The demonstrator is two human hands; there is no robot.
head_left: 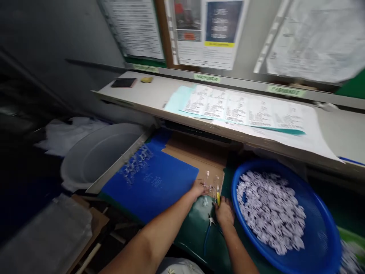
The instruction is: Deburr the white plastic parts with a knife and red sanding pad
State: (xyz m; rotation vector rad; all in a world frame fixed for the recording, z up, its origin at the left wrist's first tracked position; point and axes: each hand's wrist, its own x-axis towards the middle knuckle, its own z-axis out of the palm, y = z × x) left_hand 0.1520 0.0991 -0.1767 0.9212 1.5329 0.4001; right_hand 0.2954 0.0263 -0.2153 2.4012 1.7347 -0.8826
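Observation:
My left hand (197, 188) reaches forward over the edge of a blue mat (151, 182), fingers pinched on a small clear plastic part (210, 182). My right hand (224, 210) rests on the green bench surface (196, 228) beside the blue basin (319, 228), closed around a small yellow-tipped tool (218, 196). A pair of blue-handled cutters (209, 224) lies on the green surface just below my hands. Several clear parts (136, 163) lie spread on the far left of the blue mat.
The blue basin holds a heap of pale plastic parts (270, 211). A white basin (97, 156) stands at the left. A shelf (137, 95) with papers (242, 110) runs above the bench. Brown cardboard (199, 154) lies behind the mat. Notices hang on the wall.

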